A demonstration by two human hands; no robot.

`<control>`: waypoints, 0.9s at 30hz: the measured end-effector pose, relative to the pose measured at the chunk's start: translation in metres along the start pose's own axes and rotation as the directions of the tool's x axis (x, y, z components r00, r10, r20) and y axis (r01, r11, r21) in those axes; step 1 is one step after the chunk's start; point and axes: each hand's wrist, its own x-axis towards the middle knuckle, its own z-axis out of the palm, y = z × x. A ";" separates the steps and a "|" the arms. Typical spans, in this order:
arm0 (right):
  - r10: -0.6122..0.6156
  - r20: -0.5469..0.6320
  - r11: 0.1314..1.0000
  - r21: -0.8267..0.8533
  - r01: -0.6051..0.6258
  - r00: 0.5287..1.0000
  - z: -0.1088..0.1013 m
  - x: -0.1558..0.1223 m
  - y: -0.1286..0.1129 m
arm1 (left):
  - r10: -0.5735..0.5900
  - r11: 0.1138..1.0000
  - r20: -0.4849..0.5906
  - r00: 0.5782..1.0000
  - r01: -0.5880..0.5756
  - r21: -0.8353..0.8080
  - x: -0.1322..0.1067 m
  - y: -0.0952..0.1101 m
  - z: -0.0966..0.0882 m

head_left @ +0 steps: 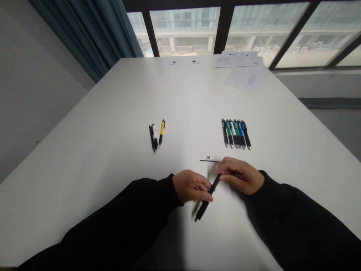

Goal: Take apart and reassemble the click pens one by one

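Observation:
A black pen barrel [203, 207] slants between my hands just over the white table, its lower end toward me. My left hand [193, 186] is closed around its middle, thumb on top. My right hand [240, 175] pinches the upper end with thumb and fingers. Just beyond the right fingertips a thin dark pen refill [203, 160] lies on the table, its right end hidden by the hand. Close to the refill sits a small silvery piece [208, 157], perhaps a pen tip; it is too small to be sure.
To the left lie a black pen [152, 138], a white pen [155, 136] and a yellow pen [161, 132]. A row of several pens [236, 134] in black, green, white and blue is on the right. Printed papers [243, 77] rest at the far right, near the windows.

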 end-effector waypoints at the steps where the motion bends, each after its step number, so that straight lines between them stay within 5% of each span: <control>1: -0.014 0.005 1.000 0.014 0.014 1.000 0.002 0.000 -0.002 | -0.038 0.999 0.016 0.999 0.039 -0.023 0.000 0.002 0.002; 4: -0.054 -0.046 0.997 -0.056 0.051 0.997 0.005 -0.001 -0.002 | -0.090 0.990 0.054 0.994 0.096 -0.105 -0.001 0.009 0.002; 9: -0.083 -0.169 0.886 -0.463 -0.005 0.982 0.003 -0.003 0.017 | -0.058 0.975 0.096 0.994 0.077 -0.210 -0.003 0.015 -0.001; 17: -0.118 -0.054 0.790 -0.610 0.060 0.992 0.011 0.005 0.012 | -0.037 0.975 0.052 0.998 0.047 -0.218 -0.003 0.010 -0.002; 20: -0.093 -0.168 0.894 -0.447 0.008 0.982 0.013 0.003 0.010 | -0.038 0.979 0.032 0.999 0.044 -0.201 -0.004 0.011 -0.002; 23: 0.093 -0.290 0.993 -0.037 -0.109 0.952 0.009 -0.003 0.008 | -0.044 0.984 0.016 0.999 0.046 -0.171 -0.005 0.011 -0.003; 27: 0.206 -0.146 0.901 0.414 -0.129 0.968 -0.003 -0.009 0.000 | -0.040 0.988 0.009 0.999 0.040 -0.149 -0.005 0.009 -0.003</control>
